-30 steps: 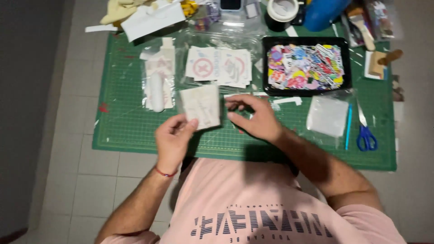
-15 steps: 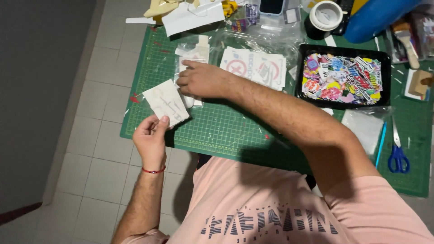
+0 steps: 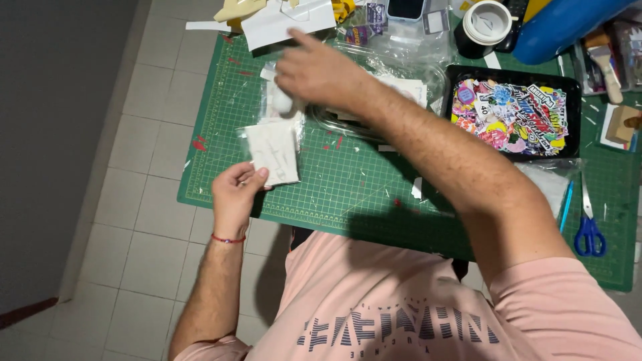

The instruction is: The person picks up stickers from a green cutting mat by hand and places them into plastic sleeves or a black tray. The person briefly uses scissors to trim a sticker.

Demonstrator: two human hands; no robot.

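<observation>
You worked on a green cutting mat [image 3: 374, 194], gridded w/ pale lines and flecked w/ red marks, lying on a floor [image 3: 134, 200] of pale square tiles; a dark wall ran along the left.

Your left hand [image 3: 235, 195] was at the mat's near-left edge, thumb and fingers pinched shut on the lower corner of a clear plastic sleeve [image 3: 274, 150] holding a flat white sheet, slightly tilted. Your right hand [image 3: 319, 70] reached across to the mat's far-left part, index finger stretched out, the other fingers curled over a small white piece [image 3: 281, 100]; blurred, so can't tell whether it actually gripped it.

Counts: 1 black rectangular tray [image 3: 513, 117] toward the far-right, heaped w/ glossy multicoloured stickers, too many to count. 1 pair of blue-handled scissors [image 3: 589, 227] near the right edge, 1 thin blue pen [image 3: 566, 206] just beside them. 1 roll of black tape [image 3: 483, 30] at the far edge, round, w/ a white core. 1 white folded card [image 3: 287, 23] at the far-left corner. Crinkly clear plastic bags [image 3: 401, 53] between the card and the tray; no. unclear. 1 thin red cord bracelet [image 3: 229, 238] on your left wrist. 1 big blue rounded object [image 3: 562, 27] at the far-right corner.
</observation>
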